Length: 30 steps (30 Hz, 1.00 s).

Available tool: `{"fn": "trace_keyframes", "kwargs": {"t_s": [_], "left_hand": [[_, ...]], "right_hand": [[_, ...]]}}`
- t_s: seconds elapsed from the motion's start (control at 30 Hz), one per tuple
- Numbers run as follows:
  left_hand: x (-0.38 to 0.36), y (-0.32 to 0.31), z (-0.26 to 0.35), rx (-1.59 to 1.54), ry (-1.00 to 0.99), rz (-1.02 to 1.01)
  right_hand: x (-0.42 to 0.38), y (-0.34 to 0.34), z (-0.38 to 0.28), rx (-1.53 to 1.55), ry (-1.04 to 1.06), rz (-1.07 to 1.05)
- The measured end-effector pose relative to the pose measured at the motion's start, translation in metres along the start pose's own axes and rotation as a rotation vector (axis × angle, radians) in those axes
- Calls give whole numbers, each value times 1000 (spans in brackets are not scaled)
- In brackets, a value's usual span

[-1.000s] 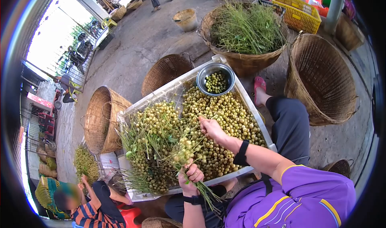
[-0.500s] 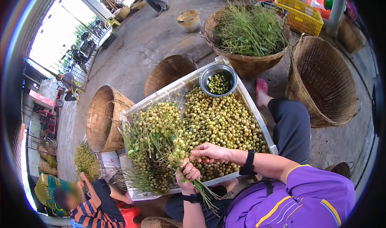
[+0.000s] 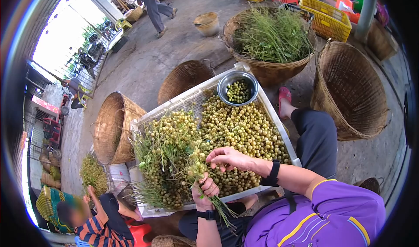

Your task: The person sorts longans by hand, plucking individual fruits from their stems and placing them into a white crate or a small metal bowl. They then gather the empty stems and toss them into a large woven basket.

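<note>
My left hand (image 3: 205, 194) is closed round a bunch of green stems (image 3: 223, 212) at the near side of a white crate (image 3: 281, 127). My right hand (image 3: 229, 159) is just above and right of that bunch, fingers curled near its fruit; whether a fruit is between them is hidden. Loose round yellow-brown fruit (image 3: 244, 127) fills the crate's right part. Fruit still on stems (image 3: 168, 138) lies in its left part. A metal bowl (image 3: 222, 86) with greener fruit rests at the crate's far corner.
Wicker baskets (image 3: 115, 125) stand around the crate; a large one (image 3: 283, 70) holds green stems. Yellow crates (image 3: 325, 18) and a bucket (image 3: 206, 23) are farther back. A seated person (image 3: 107, 223) handles stems at the lower left. Another person (image 3: 152, 7) walks at the top.
My right hand has lifted slightly away from my left hand and the bunch. The walking person at the top has come farther into view.
</note>
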State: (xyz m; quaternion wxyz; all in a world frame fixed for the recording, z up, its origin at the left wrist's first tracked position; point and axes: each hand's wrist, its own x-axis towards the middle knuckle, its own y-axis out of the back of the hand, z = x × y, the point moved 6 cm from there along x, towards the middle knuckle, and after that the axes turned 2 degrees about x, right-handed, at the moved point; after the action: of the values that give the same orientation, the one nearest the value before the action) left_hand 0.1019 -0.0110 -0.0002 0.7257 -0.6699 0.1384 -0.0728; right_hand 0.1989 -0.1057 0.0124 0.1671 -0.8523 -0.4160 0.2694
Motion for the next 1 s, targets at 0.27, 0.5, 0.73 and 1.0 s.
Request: {"fn": "trace_keyframes", "kwargs": {"t_s": [0.27, 0.5, 0.73, 1.0], "left_hand": [[5, 18, 1, 242, 118, 186], [-1, 39, 10, 447, -8, 372], [-5, 20, 10, 232, -30, 207], [-5, 3, 10, 233, 8, 10]], "right_hand": [[21, -9, 6, -183, 212, 36], [13, -6, -3, -385, 181, 159], [12, -3, 10, 309, -96, 1], [5, -11, -5, -82, -41, -4]]}}
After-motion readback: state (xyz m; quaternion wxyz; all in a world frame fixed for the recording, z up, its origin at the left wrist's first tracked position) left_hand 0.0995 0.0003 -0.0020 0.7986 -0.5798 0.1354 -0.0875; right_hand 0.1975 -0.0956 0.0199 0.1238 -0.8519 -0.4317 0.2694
